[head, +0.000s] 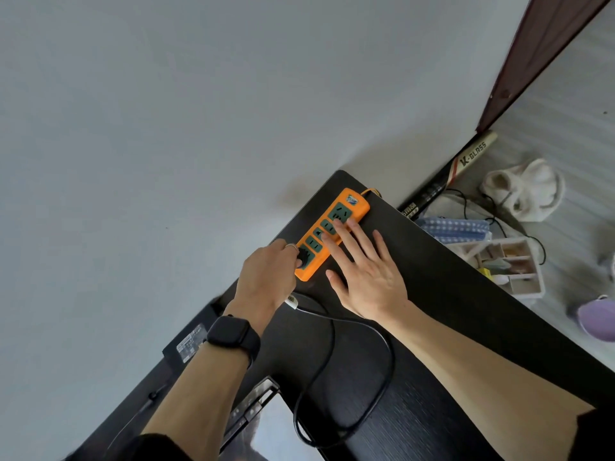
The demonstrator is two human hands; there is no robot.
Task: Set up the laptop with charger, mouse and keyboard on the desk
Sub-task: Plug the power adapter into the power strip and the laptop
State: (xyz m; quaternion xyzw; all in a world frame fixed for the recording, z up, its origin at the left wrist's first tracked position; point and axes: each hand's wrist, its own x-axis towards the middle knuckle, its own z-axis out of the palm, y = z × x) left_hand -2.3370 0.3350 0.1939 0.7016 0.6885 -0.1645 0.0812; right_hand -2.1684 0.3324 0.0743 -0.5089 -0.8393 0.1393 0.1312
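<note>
An orange power strip [346,211] with green sockets lies at the far corner of the dark desk [466,311]. My left hand [266,277] grips the black charger plug [304,255], which sits in the nearest socket. My right hand [366,271] lies flat, its fingers pressing on the strip's middle. The black charger cable [382,341] loops back across the desk toward me. The charger brick [191,342] lies at the desk's left edge, partly behind my left wrist. A laptop corner [263,410] shows at the bottom.
A grey wall fills the left and top. Right of the desk, on the floor, are a white organiser box [519,271], a K-GLASS bat [462,164], white cloth [529,188], blue checked fabric [456,227] and a purple item [595,317].
</note>
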